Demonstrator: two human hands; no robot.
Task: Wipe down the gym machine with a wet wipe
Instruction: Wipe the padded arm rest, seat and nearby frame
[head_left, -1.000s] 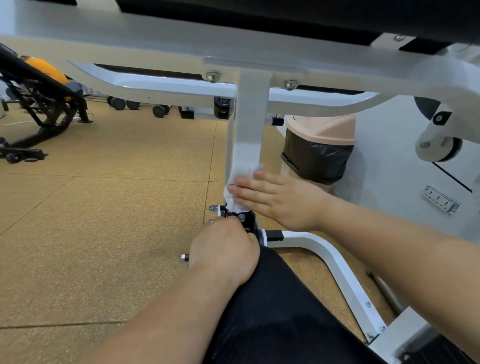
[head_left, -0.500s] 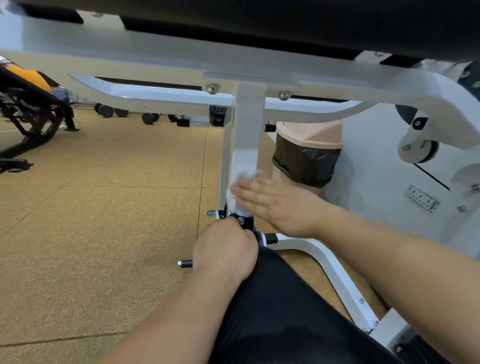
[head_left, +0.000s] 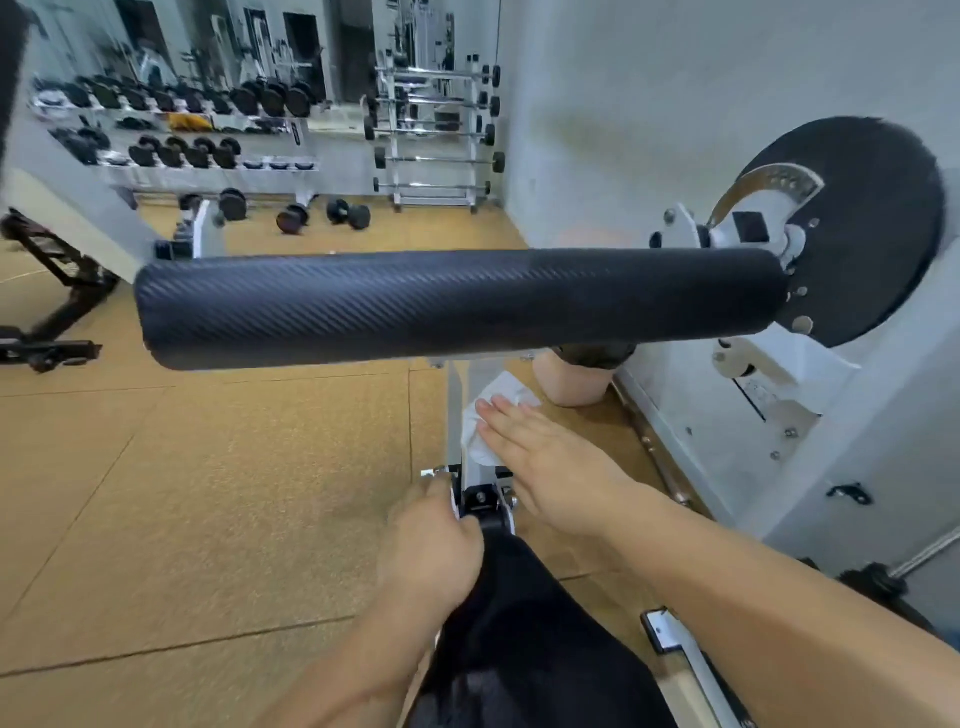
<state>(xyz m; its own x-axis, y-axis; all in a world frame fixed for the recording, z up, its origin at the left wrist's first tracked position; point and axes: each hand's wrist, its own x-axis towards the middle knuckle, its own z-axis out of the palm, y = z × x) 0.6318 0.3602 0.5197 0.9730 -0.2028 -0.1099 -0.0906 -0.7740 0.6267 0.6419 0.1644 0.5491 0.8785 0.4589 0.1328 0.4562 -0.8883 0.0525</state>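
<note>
- Post (head_left: 480, 376): a flat-faced white painted metal upright under the roller, the landmark for the rest.
- Wipe (head_left: 475, 434): a thin, white, crumpled sheet lying against the post's near face, about halfway up its visible stretch.
- Right hand (head_left: 553, 470): its grip is spread, with straight fingers (head_left: 501, 415) laid flat on the wipe and pressing it to the post from the right.
- Left hand (head_left: 431, 543): at the foot of the post, on its left, knuckles up and fingers curled under. I cannot tell whether this grip clasps anything.
- Bracket (head_left: 483, 499): a small black block with a bolt head at the post's foot, between the two hands. A short silver pin (head_left: 428, 474) juts out to its left.
- Roller (head_left: 457, 306): a long black cylinder with a fine diagonal weave texture, lying across above the post.
- Disc (head_left: 878, 228): a round, matt black plate at the roller's right end, up and right of the post.
- Bin (head_left: 571, 387): rounded, peach-coloured plastic, just right of and behind the post.
- Floor (head_left: 208, 493): tan speckled tiles with thin seams, spreading left of the post.
- Dumbbells (head_left: 171, 150): black, on racks far behind and left of the post.
</note>
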